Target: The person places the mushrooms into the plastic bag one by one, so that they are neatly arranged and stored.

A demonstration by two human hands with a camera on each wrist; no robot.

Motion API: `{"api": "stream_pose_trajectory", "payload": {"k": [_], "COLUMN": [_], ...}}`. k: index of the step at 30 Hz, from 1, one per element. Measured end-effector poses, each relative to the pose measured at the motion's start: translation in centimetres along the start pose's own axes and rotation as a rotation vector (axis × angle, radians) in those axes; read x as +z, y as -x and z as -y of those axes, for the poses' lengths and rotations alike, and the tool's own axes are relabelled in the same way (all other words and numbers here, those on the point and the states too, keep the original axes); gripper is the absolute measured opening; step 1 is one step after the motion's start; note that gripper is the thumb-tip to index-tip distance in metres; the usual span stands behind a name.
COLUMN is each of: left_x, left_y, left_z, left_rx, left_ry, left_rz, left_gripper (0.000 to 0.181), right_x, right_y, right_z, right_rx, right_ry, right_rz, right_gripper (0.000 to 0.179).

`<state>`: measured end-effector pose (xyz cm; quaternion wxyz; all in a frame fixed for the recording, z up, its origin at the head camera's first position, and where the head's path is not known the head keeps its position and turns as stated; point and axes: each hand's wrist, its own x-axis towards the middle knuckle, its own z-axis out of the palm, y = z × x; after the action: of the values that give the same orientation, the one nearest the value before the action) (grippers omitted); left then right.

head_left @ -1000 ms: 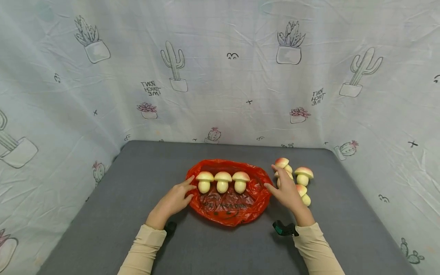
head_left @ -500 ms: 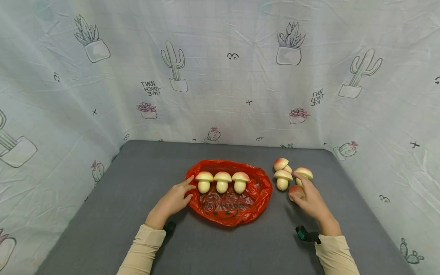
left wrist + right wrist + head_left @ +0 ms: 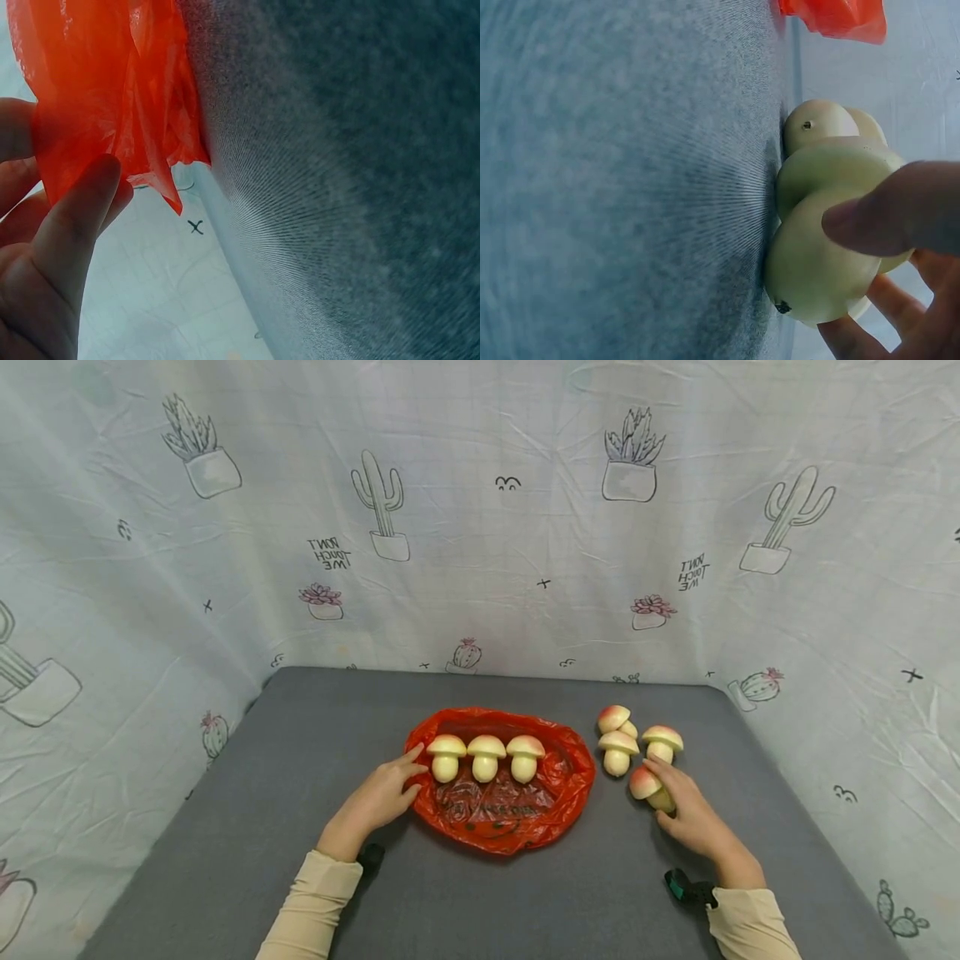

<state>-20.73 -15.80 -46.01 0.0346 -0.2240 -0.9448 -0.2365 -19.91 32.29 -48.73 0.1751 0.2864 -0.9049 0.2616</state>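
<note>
My left hand (image 3: 384, 791) pinches the left rim of a red plastic bag (image 3: 480, 835), which lies with its mouth spread wide. In the left wrist view, the thumb and fingers stand on either side of the thin red film (image 3: 90, 90). Three toy mushrooms (image 3: 485, 758) with pale caps sit in a row in the bag. Right of it, my right hand (image 3: 693, 814) grips the stem of a pink-capped toy mushroom (image 3: 647, 783) on the table. From the right wrist, the thumb presses the stem's rounded end (image 3: 817, 262), with fingers behind it.
Several more toy mushrooms lie close by: one with a pink cap (image 3: 614, 719), a pale one (image 3: 618, 753) and one just beyond my right fingers (image 3: 663, 741). The grey table (image 3: 315, 718) ends at a printed cloth backdrop (image 3: 480, 568).
My right hand has moved right from the bag's right edge to the loose mushrooms, then shifted slightly toward me onto the nearest one's stem. The left hand stays put.
</note>
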Motion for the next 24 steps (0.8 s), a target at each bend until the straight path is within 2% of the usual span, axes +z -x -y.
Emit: {"api": "stream_pose_trajectory", "payload": {"k": [8, 16, 24], "left_x": [0.1, -0.1, -0.1], "left_y": [0.0, -0.1, 0.0], "left_z": [0.0, 0.0, 0.0], "left_rx": [-0.011, 0.008, 0.0], "left_ry": [0.003, 0.004, 0.011], "left_rz": [0.004, -0.006, -0.007], "left_gripper": [0.032, 0.032, 0.031], "right_x": [0.1, 0.0, 0.1], "right_y": [0.1, 0.1, 0.1], "right_z": [0.3, 0.5, 1.2], "right_rx": [0.036, 0.043, 0.06], "right_ry": [-0.008, 0.013, 0.029], "right_rz": [0.038, 0.017, -0.021], "right_gripper": [0.082, 0.082, 0.077]}}
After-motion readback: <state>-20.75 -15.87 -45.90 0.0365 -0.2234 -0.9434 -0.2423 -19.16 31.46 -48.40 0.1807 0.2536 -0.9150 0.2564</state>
